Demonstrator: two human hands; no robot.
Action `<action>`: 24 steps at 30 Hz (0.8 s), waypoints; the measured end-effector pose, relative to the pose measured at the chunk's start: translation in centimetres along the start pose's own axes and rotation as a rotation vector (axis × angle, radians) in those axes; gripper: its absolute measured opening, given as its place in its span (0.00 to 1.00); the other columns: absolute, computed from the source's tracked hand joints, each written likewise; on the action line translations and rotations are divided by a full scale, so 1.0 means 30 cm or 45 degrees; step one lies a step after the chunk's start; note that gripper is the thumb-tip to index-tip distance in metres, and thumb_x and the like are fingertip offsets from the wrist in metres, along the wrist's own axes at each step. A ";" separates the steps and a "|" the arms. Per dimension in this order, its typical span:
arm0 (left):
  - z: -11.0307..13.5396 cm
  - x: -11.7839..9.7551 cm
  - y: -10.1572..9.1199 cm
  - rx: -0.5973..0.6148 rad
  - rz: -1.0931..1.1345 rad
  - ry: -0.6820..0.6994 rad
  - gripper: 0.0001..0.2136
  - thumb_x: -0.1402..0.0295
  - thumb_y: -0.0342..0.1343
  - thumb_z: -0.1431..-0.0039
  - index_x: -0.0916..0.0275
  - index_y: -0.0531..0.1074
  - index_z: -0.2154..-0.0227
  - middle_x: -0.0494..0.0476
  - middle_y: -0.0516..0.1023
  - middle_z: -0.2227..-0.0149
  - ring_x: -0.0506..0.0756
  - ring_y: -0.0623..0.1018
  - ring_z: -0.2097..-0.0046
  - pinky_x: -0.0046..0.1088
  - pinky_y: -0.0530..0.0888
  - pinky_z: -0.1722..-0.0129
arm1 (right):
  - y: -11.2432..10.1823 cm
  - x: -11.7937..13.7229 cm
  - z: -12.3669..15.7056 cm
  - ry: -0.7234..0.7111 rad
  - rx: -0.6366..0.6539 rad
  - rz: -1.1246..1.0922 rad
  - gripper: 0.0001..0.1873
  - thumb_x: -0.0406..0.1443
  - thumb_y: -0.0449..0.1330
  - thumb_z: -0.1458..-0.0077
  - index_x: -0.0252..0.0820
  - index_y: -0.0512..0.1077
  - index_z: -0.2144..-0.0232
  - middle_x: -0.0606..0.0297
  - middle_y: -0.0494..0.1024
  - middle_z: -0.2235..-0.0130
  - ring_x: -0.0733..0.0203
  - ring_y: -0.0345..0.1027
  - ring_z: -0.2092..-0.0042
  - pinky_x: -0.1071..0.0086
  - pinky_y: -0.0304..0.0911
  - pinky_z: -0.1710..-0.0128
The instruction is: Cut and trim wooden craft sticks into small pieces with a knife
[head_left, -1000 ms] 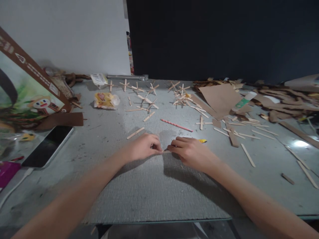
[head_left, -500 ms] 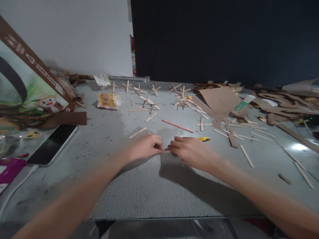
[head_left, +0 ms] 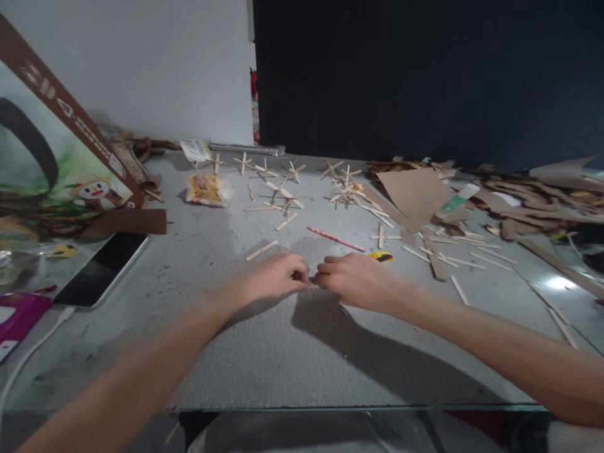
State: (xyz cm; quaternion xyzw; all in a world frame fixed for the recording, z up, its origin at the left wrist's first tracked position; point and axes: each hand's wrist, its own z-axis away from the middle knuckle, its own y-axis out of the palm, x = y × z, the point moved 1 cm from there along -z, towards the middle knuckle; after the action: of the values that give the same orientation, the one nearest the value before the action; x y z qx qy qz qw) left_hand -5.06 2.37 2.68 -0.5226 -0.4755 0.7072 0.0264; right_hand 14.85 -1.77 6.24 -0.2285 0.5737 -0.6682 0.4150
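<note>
A printed bag (head_left: 35, 119) is standing at the bench's (head_left: 264, 358) left edge; its inside isn't showing. A yellow packet (head_left: 207, 190) is lying toward the far left corner, contents too blurred to name. A white tube with a green band (head_left: 457, 201) is resting on brown cardboard (head_left: 415, 196) toward the far right corner, contents hidden.

Labels: the bag is showing a cartoon snowman in a hat, a recycling triangle and pale lettering too blurred to read. The packet's print is also not resolving.

Hands: my left hand (head_left: 276, 275) is pinching a small wooden stick (head_left: 312, 286), fingertips together on it, out from the middle of the near edge. My right hand (head_left: 352, 279) is curling closed around a yellow-handled tool (head_left: 383, 257), handle poking out behind; the working end is hidden. Its fingertips are sitting right by the stick; can't tell whether they're touching it.

A red-patterned pencil (head_left: 336, 239) is lying just beyond my hands, crossed sticks (head_left: 295, 171) are sitting near the far edge, and a phone (head_left: 101, 270) is lying near the left edge.
</note>
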 end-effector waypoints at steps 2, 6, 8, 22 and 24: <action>0.002 -0.001 0.001 0.006 0.009 -0.025 0.08 0.68 0.61 0.44 0.60 0.76 0.78 0.54 0.79 0.70 0.54 0.75 0.67 0.29 0.66 0.66 | -0.021 -0.007 -0.013 0.095 0.055 -0.064 0.08 0.26 0.63 0.43 0.38 0.80 0.64 0.58 0.81 0.63 0.53 0.75 0.61 0.66 0.52 0.69; 0.009 -0.007 0.002 0.011 0.029 -0.046 0.08 0.69 0.59 0.44 0.59 0.77 0.77 0.53 0.79 0.70 0.54 0.75 0.66 0.29 0.66 0.66 | -0.046 -0.041 -0.051 0.237 0.112 -0.289 0.10 0.27 0.59 0.45 0.41 0.79 0.72 0.60 0.80 0.70 0.59 0.70 0.69 0.66 0.45 0.72; 0.011 -0.012 0.001 0.007 0.030 -0.041 0.08 0.72 0.58 0.44 0.59 0.77 0.77 0.53 0.79 0.70 0.55 0.76 0.65 0.29 0.67 0.64 | -0.042 -0.067 -0.068 0.226 0.136 -0.457 0.11 0.28 0.58 0.47 0.42 0.78 0.74 0.62 0.78 0.73 0.61 0.64 0.72 0.66 0.46 0.72; 0.011 -0.005 0.003 0.001 0.017 -0.083 0.06 0.73 0.61 0.43 0.60 0.78 0.74 0.51 0.78 0.72 0.53 0.74 0.69 0.28 0.63 0.68 | 0.001 -0.169 -0.128 0.215 0.559 -1.280 0.08 0.33 0.59 0.50 0.40 0.69 0.80 0.69 0.69 0.81 0.65 0.60 0.78 0.69 0.53 0.74; 0.010 0.002 0.007 0.009 -0.002 -0.085 0.05 0.71 0.61 0.42 0.60 0.79 0.72 0.51 0.77 0.72 0.53 0.74 0.69 0.28 0.63 0.69 | 0.004 -0.170 -0.127 0.219 0.586 -1.322 0.08 0.34 0.59 0.50 0.41 0.69 0.80 0.70 0.67 0.82 0.66 0.57 0.79 0.69 0.52 0.75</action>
State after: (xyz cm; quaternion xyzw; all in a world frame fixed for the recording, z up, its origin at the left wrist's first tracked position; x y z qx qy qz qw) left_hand -5.23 2.10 2.50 -0.4982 -0.4740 0.7259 0.0131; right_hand 14.71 4.60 6.09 -0.3289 0.2576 -0.9082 0.0233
